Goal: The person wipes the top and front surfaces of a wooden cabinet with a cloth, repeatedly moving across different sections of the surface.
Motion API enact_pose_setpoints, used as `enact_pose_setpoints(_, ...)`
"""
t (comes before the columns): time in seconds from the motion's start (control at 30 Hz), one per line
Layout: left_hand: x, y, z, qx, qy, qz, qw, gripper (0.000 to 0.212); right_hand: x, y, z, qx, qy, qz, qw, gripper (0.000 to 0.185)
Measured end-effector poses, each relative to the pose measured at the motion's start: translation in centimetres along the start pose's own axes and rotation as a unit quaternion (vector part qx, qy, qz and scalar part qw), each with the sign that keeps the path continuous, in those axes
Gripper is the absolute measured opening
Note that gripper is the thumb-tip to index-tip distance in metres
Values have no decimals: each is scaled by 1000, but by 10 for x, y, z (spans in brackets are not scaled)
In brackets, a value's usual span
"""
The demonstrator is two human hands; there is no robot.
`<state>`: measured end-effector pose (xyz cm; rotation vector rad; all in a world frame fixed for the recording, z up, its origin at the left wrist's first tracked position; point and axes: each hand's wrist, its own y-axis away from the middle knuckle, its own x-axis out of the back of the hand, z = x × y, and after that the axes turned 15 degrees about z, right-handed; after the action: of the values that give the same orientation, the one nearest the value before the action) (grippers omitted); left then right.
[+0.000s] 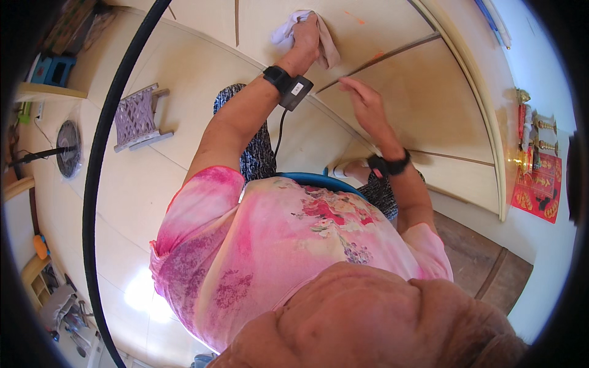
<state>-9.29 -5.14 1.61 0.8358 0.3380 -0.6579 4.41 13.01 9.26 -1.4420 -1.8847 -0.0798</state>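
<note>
My left hand [306, 39] grips a crumpled pale cloth [327, 48] against the cream cabinet front [395, 83], near the top of the view. Orange marks [354, 18] show on the panel to the right of the cloth. My right hand [366, 106] is bent at the wrist near a dark seam between the panels, with its fingers extended and nothing in it. Whether its fingertips touch the panel is unclear. Each wrist wears a black strap; a small box with a cable is on the left one. A blue curved rim [322, 178] shows below my shirt.
A low folding stool with a woven seat [136, 117] stands on the tiled floor at left, with a fan [69, 148] farther left. A black cable [94, 184] crosses the view. Red paper and gold ornaments [538, 184] are on the right, above a brown box-like surface [478, 253].
</note>
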Motion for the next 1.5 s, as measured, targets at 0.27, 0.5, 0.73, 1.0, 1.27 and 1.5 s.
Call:
enact_pose_setpoints(0.27,9,12,15,-69,-114,-80,988,23,-125,-47,83,-66,-27,67,995,24)
enact_pose_setpoints(0.5,24,20,66,-245,-463,-268,809,44,-127,-76,76,-280,-246,122,920,27)
enact_pose_setpoints(0.73,38,12,98,-189,-350,-291,870,60,-87,-75,35,-236,-371,296,848,32)
enact_pose_setpoints(1.0,65,46,105,-198,-105,-139,965,52,-8,-69,-23,-58,-223,410,883,42)
enact_pose_setpoints(1.27,53,29,107,-264,-118,-164,943,47,18,-92,-10,271,378,475,747,46)
enact_pose_setpoints(1.5,39,17,110,-223,-16,-155,962,50,4,-71,35,314,351,397,788,21)
